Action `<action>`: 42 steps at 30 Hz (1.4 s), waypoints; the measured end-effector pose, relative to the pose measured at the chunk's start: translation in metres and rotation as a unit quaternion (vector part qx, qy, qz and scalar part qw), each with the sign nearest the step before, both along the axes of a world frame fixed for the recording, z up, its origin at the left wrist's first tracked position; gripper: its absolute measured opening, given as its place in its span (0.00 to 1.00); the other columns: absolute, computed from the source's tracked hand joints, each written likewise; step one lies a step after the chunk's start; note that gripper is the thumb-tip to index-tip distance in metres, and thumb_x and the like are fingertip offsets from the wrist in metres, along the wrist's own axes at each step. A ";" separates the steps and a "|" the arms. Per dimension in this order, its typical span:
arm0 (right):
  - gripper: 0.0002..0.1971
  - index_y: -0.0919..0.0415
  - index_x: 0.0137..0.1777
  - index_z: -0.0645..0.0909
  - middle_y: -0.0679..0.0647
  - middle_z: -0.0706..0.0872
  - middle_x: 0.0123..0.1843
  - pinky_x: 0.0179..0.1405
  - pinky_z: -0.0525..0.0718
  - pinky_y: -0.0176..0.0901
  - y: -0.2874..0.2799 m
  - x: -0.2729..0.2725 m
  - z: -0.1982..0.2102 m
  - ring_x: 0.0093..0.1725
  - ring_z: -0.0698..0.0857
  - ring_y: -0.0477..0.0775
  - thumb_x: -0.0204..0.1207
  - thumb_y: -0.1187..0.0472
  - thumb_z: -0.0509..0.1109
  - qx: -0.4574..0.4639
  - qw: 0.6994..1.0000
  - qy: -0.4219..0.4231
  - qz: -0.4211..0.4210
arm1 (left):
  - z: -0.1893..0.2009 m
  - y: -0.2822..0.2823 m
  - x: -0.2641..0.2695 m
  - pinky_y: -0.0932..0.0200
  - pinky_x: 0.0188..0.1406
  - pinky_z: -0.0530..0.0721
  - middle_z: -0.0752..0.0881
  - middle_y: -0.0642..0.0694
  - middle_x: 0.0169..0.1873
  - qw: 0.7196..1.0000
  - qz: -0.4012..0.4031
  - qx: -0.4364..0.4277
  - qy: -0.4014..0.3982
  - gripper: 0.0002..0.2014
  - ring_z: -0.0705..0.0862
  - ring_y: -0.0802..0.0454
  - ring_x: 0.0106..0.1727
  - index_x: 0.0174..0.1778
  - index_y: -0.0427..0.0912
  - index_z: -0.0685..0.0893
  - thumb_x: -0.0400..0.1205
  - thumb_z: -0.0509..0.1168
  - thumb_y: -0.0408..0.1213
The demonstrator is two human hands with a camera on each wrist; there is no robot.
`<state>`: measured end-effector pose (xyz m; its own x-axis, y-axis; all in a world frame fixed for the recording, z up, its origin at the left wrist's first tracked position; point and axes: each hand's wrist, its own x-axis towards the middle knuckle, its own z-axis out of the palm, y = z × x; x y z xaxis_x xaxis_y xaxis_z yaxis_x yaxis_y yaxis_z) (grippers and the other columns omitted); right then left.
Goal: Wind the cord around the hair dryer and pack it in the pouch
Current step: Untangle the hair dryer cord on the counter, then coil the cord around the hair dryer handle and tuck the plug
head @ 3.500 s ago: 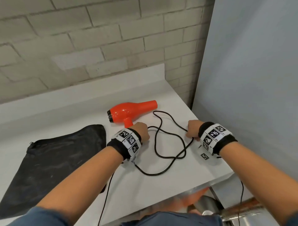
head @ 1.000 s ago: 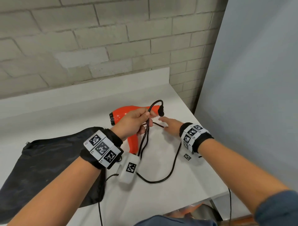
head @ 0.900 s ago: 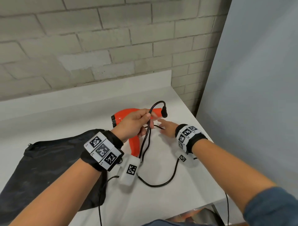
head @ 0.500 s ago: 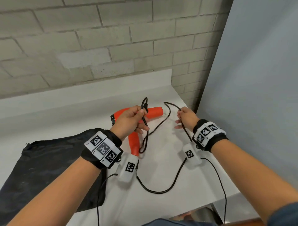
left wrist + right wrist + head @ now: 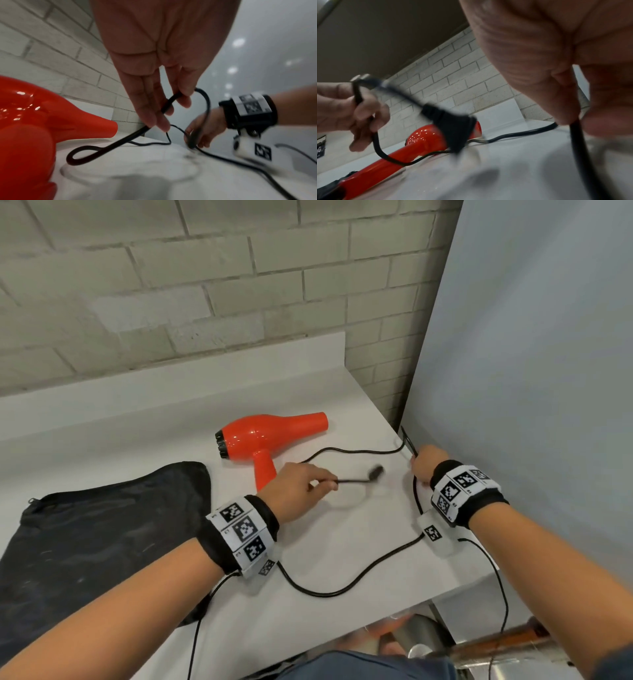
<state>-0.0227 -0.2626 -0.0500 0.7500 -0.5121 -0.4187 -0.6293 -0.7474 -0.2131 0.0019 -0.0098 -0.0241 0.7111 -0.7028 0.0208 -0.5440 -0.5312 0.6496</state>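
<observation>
An orange hair dryer [image 5: 263, 436] lies on the white counter [image 5: 144, 426], nozzle pointing right. Its black cord [image 5: 346, 451] runs loosely across the counter. My left hand [image 5: 298, 491] pinches the cord near its plug [image 5: 375, 472], which sticks out to the right just above the counter. The same pinch shows in the left wrist view, fingers [image 5: 154, 108] around the cord [image 5: 120, 142]. My right hand [image 5: 424, 465] grips another stretch of cord at the counter's right edge; cord [image 5: 583, 148] runs down from its fingers. A black pouch [image 5: 85, 529] lies flat at left.
A brick wall [image 5: 205, 285] backs the counter and a grey panel [image 5: 531, 371] stands close on the right. The counter's front edge [image 5: 376, 621] is near my body. Thin sensor cables [image 5: 500, 587] hang from both wrists.
The dryer lies back on the counter. My left hand has dropped lower, now pinching the cord near the plug. My right hand has drawn the cord out to the right edge.
</observation>
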 end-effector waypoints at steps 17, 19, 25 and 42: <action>0.16 0.63 0.58 0.78 0.55 0.79 0.51 0.48 0.73 0.40 0.099 -0.027 0.019 0.51 0.79 0.55 0.73 0.56 0.70 0.118 0.954 -0.035 0.273 | -0.012 0.029 0.033 0.52 0.55 0.79 0.77 0.35 0.59 0.955 0.254 0.150 0.036 0.23 0.79 0.41 0.56 0.62 0.32 0.70 0.77 0.65 0.43; 0.19 0.65 0.62 0.75 0.59 0.80 0.60 0.49 0.75 0.43 0.115 -0.026 0.013 0.58 0.80 0.59 0.73 0.57 0.70 0.056 0.943 0.051 0.325 | -0.012 0.035 0.039 0.50 0.54 0.83 0.81 0.36 0.55 0.937 0.283 0.185 0.090 0.28 0.83 0.41 0.54 0.64 0.31 0.69 0.75 0.67 0.46; 0.16 0.72 0.67 0.71 0.67 0.77 0.69 0.53 0.81 0.44 0.128 -0.022 0.013 0.67 0.78 0.64 0.80 0.70 0.58 -0.022 0.939 0.092 0.330 | -0.019 0.032 0.044 0.48 0.46 0.89 0.87 0.40 0.35 0.906 0.312 0.095 0.270 0.15 0.89 0.45 0.36 0.43 0.36 0.78 0.71 0.73 0.42; 0.23 0.62 0.69 0.68 0.59 0.82 0.50 0.38 0.83 0.42 0.160 -0.013 0.056 0.42 0.84 0.56 0.74 0.62 0.65 0.306 0.915 -0.228 0.129 | 0.017 0.017 0.020 0.60 0.38 0.89 0.86 0.40 0.42 0.843 0.250 -0.223 0.420 0.17 0.85 0.50 0.42 0.52 0.34 0.82 0.79 0.65 0.46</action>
<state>-0.0353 -0.1025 0.0063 0.9811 -0.0676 -0.1814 -0.1902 -0.5121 -0.8376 0.0215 0.0073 -0.0067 0.8117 -0.3656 -0.4555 0.4283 -0.1578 0.8898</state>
